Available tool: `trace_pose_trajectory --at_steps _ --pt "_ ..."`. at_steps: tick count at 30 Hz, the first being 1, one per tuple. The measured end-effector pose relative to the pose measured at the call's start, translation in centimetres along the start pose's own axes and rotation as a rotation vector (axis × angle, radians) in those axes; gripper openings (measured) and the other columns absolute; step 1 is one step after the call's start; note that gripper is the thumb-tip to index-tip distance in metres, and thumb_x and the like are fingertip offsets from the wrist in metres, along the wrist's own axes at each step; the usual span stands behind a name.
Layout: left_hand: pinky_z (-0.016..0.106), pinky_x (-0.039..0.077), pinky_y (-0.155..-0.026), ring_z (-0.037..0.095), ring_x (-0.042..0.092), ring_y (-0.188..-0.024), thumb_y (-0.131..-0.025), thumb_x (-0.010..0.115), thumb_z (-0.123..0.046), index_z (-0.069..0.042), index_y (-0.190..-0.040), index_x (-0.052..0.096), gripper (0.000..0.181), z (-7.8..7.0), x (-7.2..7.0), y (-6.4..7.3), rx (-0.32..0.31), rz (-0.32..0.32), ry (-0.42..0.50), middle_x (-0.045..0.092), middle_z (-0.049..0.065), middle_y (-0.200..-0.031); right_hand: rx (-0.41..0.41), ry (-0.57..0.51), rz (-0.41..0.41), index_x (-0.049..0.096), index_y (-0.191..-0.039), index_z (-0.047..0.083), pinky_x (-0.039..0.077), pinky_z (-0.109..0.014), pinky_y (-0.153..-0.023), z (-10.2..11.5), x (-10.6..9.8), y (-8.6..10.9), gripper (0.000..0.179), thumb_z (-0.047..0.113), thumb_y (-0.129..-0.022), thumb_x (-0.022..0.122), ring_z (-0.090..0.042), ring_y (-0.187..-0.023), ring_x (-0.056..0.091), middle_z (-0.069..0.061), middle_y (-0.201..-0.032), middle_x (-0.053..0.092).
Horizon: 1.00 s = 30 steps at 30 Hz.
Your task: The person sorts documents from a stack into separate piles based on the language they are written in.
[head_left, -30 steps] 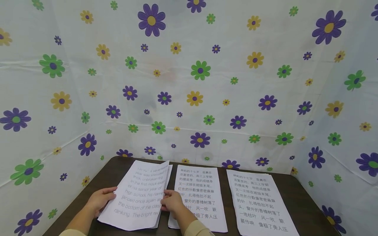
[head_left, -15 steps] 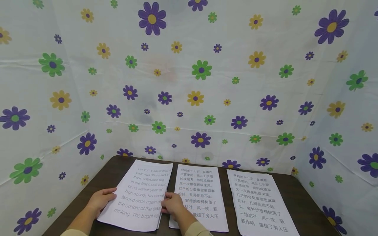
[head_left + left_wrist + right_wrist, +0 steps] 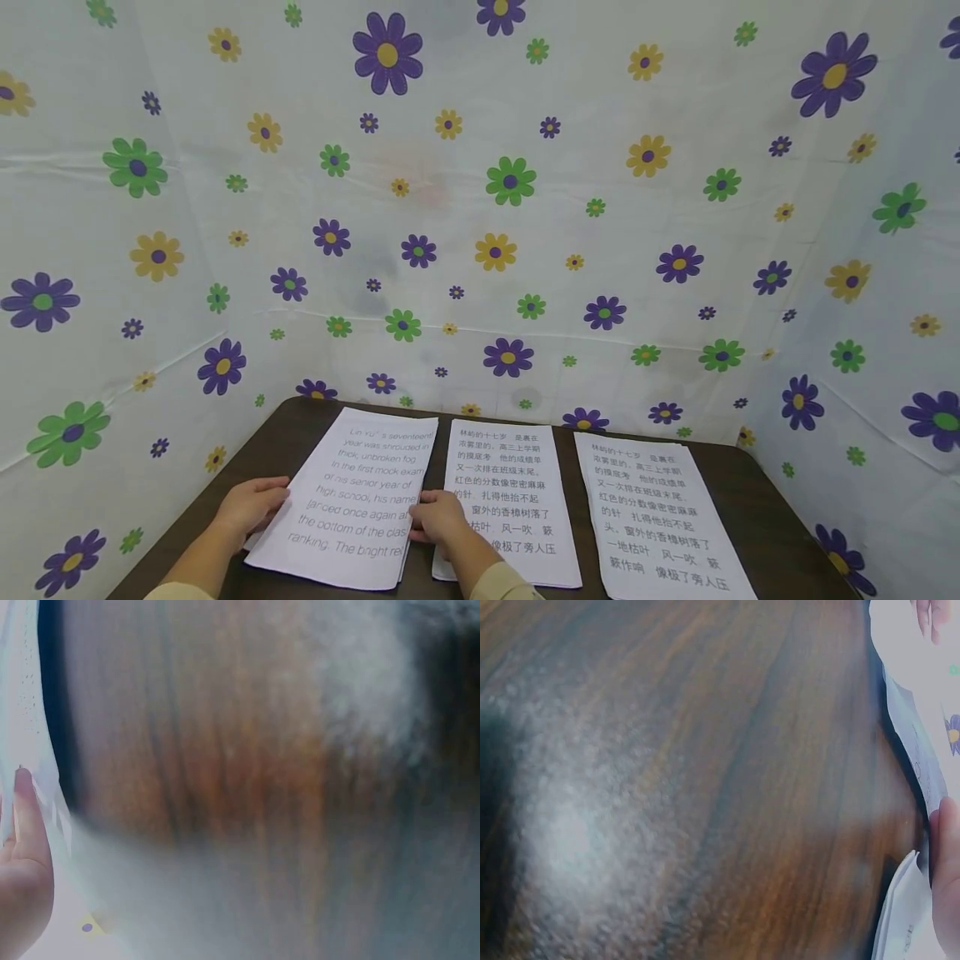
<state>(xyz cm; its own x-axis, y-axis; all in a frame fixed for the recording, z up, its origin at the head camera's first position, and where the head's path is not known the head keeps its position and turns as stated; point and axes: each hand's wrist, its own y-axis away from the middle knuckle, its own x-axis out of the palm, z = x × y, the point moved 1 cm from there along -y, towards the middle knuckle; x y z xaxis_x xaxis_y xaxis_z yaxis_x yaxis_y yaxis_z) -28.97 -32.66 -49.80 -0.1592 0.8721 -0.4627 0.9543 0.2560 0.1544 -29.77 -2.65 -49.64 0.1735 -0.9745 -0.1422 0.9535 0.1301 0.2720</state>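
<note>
A stack of printed paper [image 3: 341, 500] with English text lies at the left of the table. My left hand [image 3: 251, 508] holds its left edge, and a white sheet corner shows beneath that hand. In the left wrist view, one finger [image 3: 28, 817] lies nearly straight against the white sheets. My right hand [image 3: 438, 521] pinches the right edge of the same stack, its fingers curled in at the side. That hand overlaps the middle stack of printed paper [image 3: 498, 492], which bears Chinese text. In the right wrist view, a digit [image 3: 946, 840] rests at the paper's edge.
Another stack with Chinese text [image 3: 660, 517] lies at the right of the dark wood table [image 3: 750, 500]. Uneven sheet edges show on its left side. A white flowered curtain [image 3: 450, 208] encloses the table at the back and both sides.
The top sheet's raised right corner has come down flat on the left stack. My left hand has shifted slightly left, and a sheet corner now shows under it. The right hand stays nearly in place.
</note>
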Motion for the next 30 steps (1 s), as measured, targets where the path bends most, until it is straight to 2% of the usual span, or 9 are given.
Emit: trace_pose_trajectory --at_steps 7,15,24,30 --pt "0.024 0.058 -0.070 0.013 0.064 -0.087 -0.094 0.057 -0.014 0.017 -0.135 0.043 0.053 -0.7 -0.3 0.4 0.023 -0.008 0.040 0.050 0.038 -0.130 -0.054 0.007 -0.034 0.051 -0.132 -0.012 0.060 -0.026 -0.066 0.6 -0.5 0.3 0.048 0.002 -0.088 0.062 -0.015 -0.079 0.068 -0.012 -0.093 0.066" --pt "0.031 0.060 -0.078 0.015 0.067 -0.089 -0.096 0.056 -0.016 0.016 -0.138 0.040 0.054 -1.3 -0.3 0.3 0.027 0.020 0.084 0.048 0.038 -0.134 -0.062 0.026 -0.030 0.050 -0.135 -0.008 0.060 -0.028 -0.068 0.9 -1.4 0.3 0.050 0.006 -0.089 0.062 -0.015 -0.084 0.067 -0.012 -0.103 0.065" --pt "0.037 0.059 -0.084 0.024 0.069 -0.097 -0.097 0.056 -0.016 0.015 -0.140 0.038 0.055 -2.9 1.2 0.7 0.049 0.077 0.100 0.047 0.038 -0.135 -0.090 0.032 -0.014 0.052 -0.134 -0.005 0.060 -0.032 -0.072 0.6 -2.5 0.0 0.049 0.008 -0.088 0.063 -0.018 -0.087 0.068 -0.013 -0.104 0.065" --pt "0.038 0.059 -0.085 0.029 0.069 -0.100 -0.096 0.057 -0.014 0.014 -0.140 0.039 0.055 -3.9 3.0 1.1 0.066 0.102 0.146 0.052 0.036 -0.133 -0.128 0.020 0.019 0.049 -0.136 -0.008 0.060 -0.037 -0.078 -0.5 -4.0 -0.3 0.052 0.009 -0.089 0.062 -0.024 -0.094 0.069 -0.017 -0.109 0.066"
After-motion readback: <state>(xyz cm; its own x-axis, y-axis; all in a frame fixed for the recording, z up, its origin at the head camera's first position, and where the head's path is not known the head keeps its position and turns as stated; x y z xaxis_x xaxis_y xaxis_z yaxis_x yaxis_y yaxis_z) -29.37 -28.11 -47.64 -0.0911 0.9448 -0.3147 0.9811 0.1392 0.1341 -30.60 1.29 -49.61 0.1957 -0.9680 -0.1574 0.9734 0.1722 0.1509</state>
